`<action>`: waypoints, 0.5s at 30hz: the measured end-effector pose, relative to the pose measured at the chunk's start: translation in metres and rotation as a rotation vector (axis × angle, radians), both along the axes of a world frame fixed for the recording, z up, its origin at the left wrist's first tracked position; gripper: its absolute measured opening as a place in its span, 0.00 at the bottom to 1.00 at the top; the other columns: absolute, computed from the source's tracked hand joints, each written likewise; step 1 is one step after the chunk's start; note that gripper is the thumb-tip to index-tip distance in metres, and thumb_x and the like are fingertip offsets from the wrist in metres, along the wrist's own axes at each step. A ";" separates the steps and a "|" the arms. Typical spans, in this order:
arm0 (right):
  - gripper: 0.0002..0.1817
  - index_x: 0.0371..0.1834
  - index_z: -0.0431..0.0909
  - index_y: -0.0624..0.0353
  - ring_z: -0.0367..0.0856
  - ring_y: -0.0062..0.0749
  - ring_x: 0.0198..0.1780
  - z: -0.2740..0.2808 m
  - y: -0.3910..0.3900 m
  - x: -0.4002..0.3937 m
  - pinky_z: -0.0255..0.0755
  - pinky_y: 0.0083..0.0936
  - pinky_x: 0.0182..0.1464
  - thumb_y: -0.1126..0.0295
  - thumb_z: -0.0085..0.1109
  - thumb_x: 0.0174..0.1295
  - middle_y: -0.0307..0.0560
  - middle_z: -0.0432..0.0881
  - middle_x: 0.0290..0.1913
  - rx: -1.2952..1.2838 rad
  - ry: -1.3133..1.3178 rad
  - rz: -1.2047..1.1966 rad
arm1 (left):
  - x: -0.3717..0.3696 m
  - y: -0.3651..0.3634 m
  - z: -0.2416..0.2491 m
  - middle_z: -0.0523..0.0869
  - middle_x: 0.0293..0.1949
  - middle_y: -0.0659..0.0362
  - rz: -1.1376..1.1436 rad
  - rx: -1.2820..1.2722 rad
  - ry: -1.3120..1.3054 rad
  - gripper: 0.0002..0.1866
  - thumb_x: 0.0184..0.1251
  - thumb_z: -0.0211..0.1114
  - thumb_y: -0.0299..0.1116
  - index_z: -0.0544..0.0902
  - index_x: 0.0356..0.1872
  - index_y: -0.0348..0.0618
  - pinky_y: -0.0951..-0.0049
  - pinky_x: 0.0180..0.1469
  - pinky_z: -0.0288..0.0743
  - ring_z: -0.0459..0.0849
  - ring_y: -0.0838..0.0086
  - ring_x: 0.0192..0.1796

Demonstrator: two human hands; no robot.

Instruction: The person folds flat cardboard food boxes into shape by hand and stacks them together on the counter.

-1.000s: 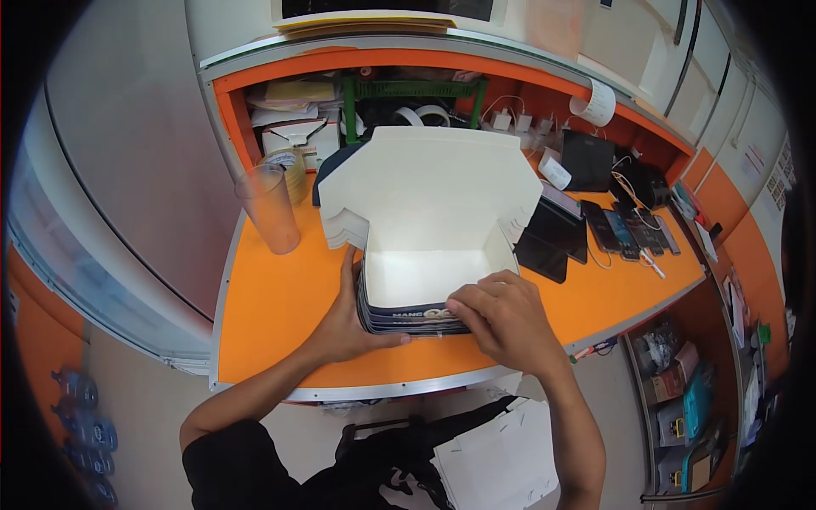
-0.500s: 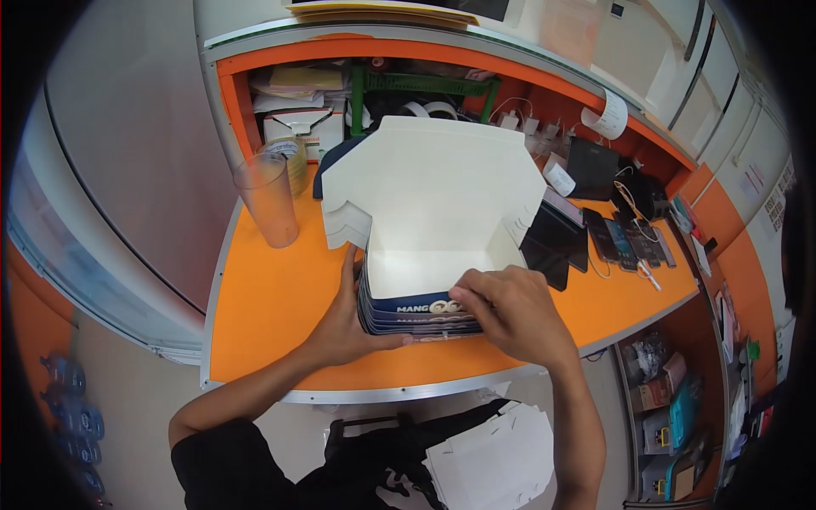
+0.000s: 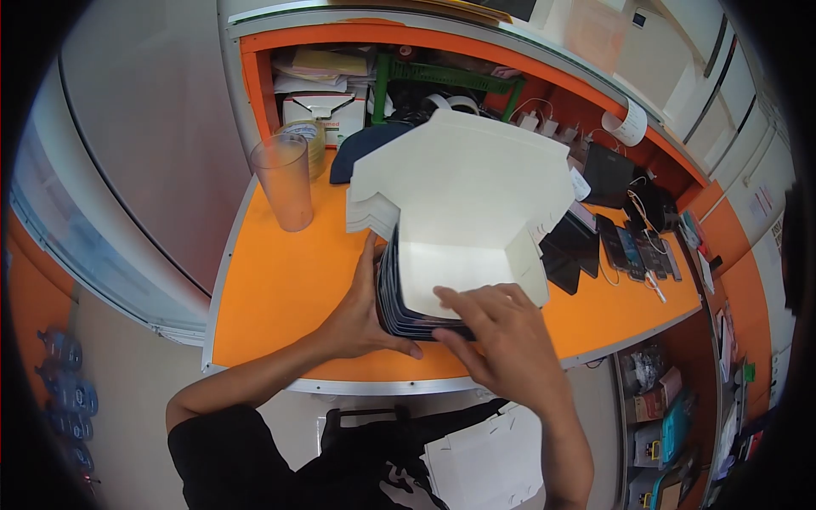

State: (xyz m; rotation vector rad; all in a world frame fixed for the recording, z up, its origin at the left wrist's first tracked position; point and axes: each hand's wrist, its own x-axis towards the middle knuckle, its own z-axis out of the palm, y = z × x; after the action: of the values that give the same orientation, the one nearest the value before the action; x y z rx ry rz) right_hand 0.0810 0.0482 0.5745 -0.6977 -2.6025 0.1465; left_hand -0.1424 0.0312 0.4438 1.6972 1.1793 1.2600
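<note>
A stack of nested cardboard food boxes (image 3: 472, 255), white inside and dark blue outside, is held just above or on the orange table. Its tall lid flap rises at the back. My left hand (image 3: 367, 310) is wrapped round the left side of the stack, thumb along the front. Over the front rim is my right hand (image 3: 506, 336), index finger above the inside of the top box and thumb in front of the wall, the two apart. A flat white cardboard piece (image 3: 489, 459) lies on my lap.
On the orange table (image 3: 280, 297) stand a frosted plastic cup (image 3: 285, 183) and tape rolls (image 3: 313, 140). A dark blue cap (image 3: 361, 149) lies behind the stack. Several phones (image 3: 629, 246) and cables lie at the right. Papers and a green basket (image 3: 442, 76) fill the shelf behind.
The box stack has shifted right in view and tilted, so its front lettering no longer shows. My right hand has loosened from pinching the front rim to fingers spread across it.
</note>
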 end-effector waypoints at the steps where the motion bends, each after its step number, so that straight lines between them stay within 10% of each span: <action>1: 0.13 0.51 0.83 0.60 0.85 0.41 0.44 -0.007 0.001 0.000 0.70 0.36 0.59 0.67 0.65 0.67 0.47 0.88 0.38 0.002 -0.016 0.002 | -0.001 -0.002 0.002 0.45 0.78 0.38 0.001 0.001 0.003 0.89 0.31 0.92 0.52 0.20 0.77 0.38 0.50 0.82 0.47 0.46 0.48 0.82; 7: 0.06 0.42 0.86 0.60 0.84 0.37 0.42 -0.002 0.011 0.024 0.61 0.42 0.66 0.75 0.67 0.61 0.44 0.87 0.35 -0.049 0.220 0.038 | 0.004 -0.006 0.014 0.44 0.77 0.42 -0.016 -0.136 -0.367 0.82 0.39 0.90 0.47 0.27 0.81 0.45 0.49 0.82 0.48 0.45 0.52 0.83; 10: 0.06 0.39 0.86 0.60 0.83 0.35 0.41 -0.004 0.011 0.032 0.59 0.45 0.68 0.77 0.67 0.60 0.43 0.86 0.34 -0.070 0.274 0.004 | 0.009 -0.011 0.026 0.53 0.76 0.45 -0.226 -0.364 -0.592 0.65 0.61 0.80 0.41 0.31 0.81 0.47 0.55 0.78 0.62 0.60 0.57 0.78; 15: 0.05 0.38 0.86 0.59 0.83 0.34 0.42 -0.002 0.009 0.032 0.58 0.46 0.68 0.77 0.68 0.59 0.44 0.87 0.34 -0.088 0.231 0.028 | 0.016 -0.013 0.013 0.60 0.71 0.46 -0.146 -0.360 -0.643 0.61 0.65 0.76 0.40 0.31 0.81 0.47 0.62 0.65 0.78 0.71 0.60 0.71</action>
State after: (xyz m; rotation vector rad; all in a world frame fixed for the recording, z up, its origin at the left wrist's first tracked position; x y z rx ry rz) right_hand 0.1130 0.0576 0.5722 -0.6343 -2.3965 0.3327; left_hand -0.1261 0.0181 0.4566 0.9835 0.8091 1.2729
